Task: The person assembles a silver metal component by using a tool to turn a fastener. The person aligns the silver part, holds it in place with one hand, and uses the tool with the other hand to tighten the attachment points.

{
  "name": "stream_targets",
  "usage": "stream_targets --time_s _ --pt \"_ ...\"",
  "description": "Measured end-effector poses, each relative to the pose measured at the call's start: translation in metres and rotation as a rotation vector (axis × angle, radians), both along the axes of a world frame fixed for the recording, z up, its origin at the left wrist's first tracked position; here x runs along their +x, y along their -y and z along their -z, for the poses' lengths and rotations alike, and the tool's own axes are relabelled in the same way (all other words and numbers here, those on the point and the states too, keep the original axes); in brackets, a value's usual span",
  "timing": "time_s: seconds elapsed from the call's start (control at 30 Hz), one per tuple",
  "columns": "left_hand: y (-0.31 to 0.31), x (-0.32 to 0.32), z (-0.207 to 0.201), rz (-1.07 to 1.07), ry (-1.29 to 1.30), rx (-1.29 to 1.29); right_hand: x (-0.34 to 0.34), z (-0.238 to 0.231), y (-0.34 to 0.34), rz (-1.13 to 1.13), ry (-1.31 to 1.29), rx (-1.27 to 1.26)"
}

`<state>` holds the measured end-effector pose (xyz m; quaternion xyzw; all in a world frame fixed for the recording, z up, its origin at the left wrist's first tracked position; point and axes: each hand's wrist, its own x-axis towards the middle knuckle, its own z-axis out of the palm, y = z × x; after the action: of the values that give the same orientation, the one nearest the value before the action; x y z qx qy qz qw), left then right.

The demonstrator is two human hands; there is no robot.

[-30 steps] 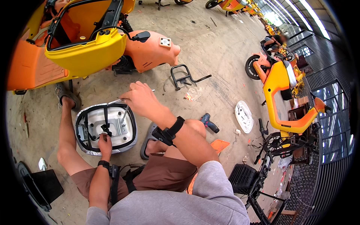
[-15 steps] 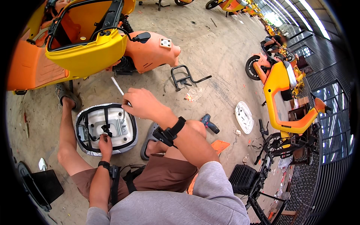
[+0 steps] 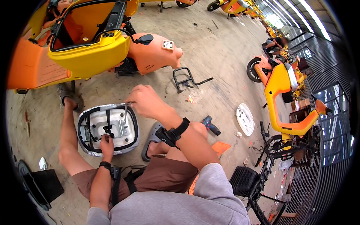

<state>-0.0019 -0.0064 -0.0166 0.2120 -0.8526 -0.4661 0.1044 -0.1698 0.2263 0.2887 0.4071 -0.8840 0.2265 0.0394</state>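
An upturned scooter seat [image 3: 81,141] lies on the floor between my legs, its white underside up, with black edging and a silver-grey cover. My right hand [image 3: 144,102] is closed around the bend of a silver L-shaped wrench [image 3: 112,107]. One leg of the wrench points left across the seat's far edge; the other reaches down to the metal bracket on the seat's right side. My left hand [image 3: 107,145] pinches a small black fitting [image 3: 108,130] at the middle of the underside, where black straps meet. Its exact shape is partly hidden by my fingers.
A yellow-orange scooter [image 3: 90,56] stands at far left. To my right lie a cordless drill [image 3: 210,125], a white plastic panel [image 3: 245,119] and a black tube frame [image 3: 183,80]. Another scooter [image 3: 279,101] and a bare frame [image 3: 258,187] stand farther right. A person crouches in the distance.
The wrench's free leg has swung toward me, from pointing away to lying leftward over the seat. My right hand has turned with it and moved slightly right; my left hand keeps its pinch.
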Motion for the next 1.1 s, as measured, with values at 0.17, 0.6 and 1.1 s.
stream_targets --time_s 0.17,0.6,1.1 --pt "-0.004 -0.006 0.000 0.011 0.039 0.045 0.010 -0.020 0.000 0.101 -0.069 0.092" --pt "-0.008 -0.002 -0.026 -0.039 0.021 0.028 0.018 -0.016 0.015 -0.004 0.306 0.005" --pt "-0.009 0.000 -0.032 -0.057 0.100 0.069 0.008 0.008 0.019 0.381 0.156 0.124"
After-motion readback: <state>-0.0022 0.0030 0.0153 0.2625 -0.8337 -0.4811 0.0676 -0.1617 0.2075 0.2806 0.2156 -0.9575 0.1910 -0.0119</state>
